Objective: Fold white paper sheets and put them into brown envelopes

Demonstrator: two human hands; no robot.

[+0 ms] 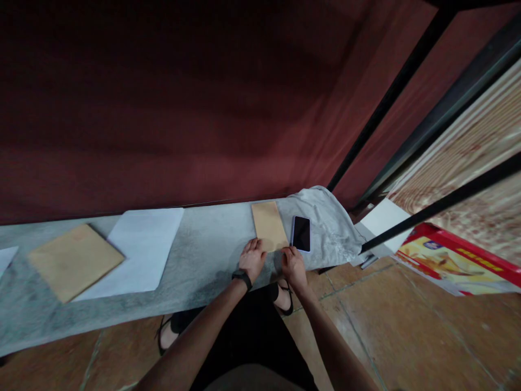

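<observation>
A tan paper envelope (pixel 269 221) lies on the grey cloth, its near edge towards me. At its near left corner, my left hand (pixel 253 259) has bent fingers, with the thumb and fingertips closed on the paper's edge. My right hand (pixel 293 267) pinches the near right corner between thumb and fingers. Just right of the envelope, a phone (pixel 301 234) with a dark screen and a pale case lies flat. The undersides of both hands are hidden.
A long narrow bench under a grey cloth (pixel 207 239) runs along a dark red wall (pixel 183 119). On its left lie tan envelopes (pixel 77 260) over white paper sheets (pixel 152 239). Black metal bars (pixel 391 98) and a red and yellow box (pixel 451 260) stand right.
</observation>
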